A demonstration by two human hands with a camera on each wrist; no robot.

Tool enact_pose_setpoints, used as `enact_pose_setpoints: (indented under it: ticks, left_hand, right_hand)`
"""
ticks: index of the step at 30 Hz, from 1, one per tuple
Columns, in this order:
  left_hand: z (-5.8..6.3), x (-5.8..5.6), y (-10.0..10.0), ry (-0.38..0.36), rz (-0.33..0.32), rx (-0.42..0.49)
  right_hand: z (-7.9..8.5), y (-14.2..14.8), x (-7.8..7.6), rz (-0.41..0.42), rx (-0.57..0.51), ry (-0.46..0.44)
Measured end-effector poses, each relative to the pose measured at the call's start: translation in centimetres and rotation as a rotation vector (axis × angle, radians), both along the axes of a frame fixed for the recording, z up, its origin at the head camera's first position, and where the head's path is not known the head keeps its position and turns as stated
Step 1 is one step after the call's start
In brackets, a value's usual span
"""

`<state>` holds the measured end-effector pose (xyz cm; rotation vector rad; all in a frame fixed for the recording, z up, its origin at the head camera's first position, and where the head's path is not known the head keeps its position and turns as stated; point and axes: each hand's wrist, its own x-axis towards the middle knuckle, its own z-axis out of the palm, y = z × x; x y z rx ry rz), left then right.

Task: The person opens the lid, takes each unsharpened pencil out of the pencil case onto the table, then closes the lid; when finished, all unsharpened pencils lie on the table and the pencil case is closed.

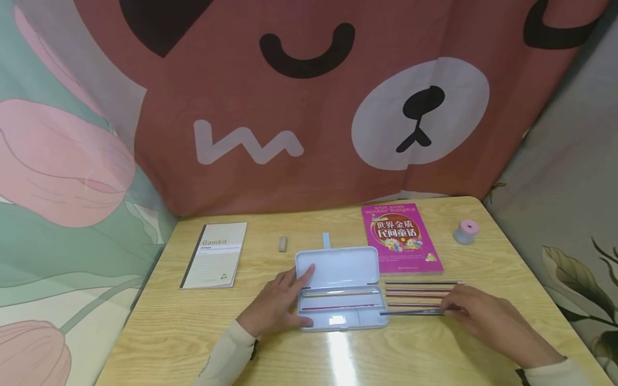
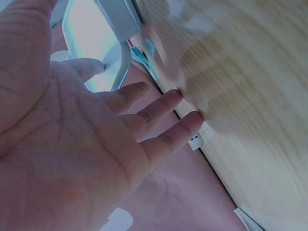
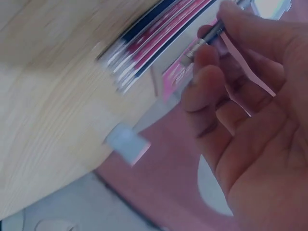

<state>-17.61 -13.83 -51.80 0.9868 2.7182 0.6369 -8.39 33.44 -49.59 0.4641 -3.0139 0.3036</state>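
Note:
A pale blue pencil case (image 1: 337, 268) stands with its lid raised. Inside lie a yellowish pencil (image 1: 347, 294) and a red pencil (image 1: 338, 307). My left hand (image 1: 275, 306) rests on the case's left side, index finger on the lid and thumb at the front corner; the left wrist view shows its fingers extended. Between thumb and fingers, my right hand (image 1: 497, 317) pinches a dark pencil (image 1: 415, 312) near its eraser end (image 3: 190, 54). The pencil's other end is at the case's right edge. Several more pencils (image 1: 417, 294) lie side by side just beyond it.
Behind the pencils lies a pink book (image 1: 403, 241), with a pink-and-white spool-shaped item (image 1: 466, 231) to its right. A small grey eraser (image 1: 282, 244) and a notebook (image 1: 214, 255) are on the left. Patterned cloth (image 1: 309, 182) hangs around the wooden table (image 1: 270, 359).

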Motion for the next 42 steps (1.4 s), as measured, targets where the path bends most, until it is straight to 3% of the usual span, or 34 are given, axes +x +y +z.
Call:
enact_pose_setpoints:
  ticks: [6,20,29,33,36,42]
  left_hand:
    - [-0.1,0.0,0.0,0.002,-0.002,0.0]
    - [0.0,-0.1,0.0,0.003,-0.011,0.003]
    - [0.1,-0.1,0.0,0.005,-0.017,0.001]
    - [0.2,-0.1,-0.1,0.017,-0.022,0.004]
    - [0.1,-0.1,-0.1,0.016,-0.022,-0.003]
    - [0.2,-0.1,-0.1,0.029,-0.025,-0.011]
  right_hand:
    - [-0.3,1.9,0.9,-0.03,0.063,-0.052]
    - [-1.8,2.0,1.7,-0.018,0.083,-0.02]
    - [-2.1,2.0,1.6,-0.022,0.079,0.017]
    - [-2.1,2.0,1.5,0.03,0.064,0.113]
    - [-2.0,1.5,1.3,0.04,0.054,0.149]
    - [-1.7,-1.6,0.6,0.003,0.043,0.08]
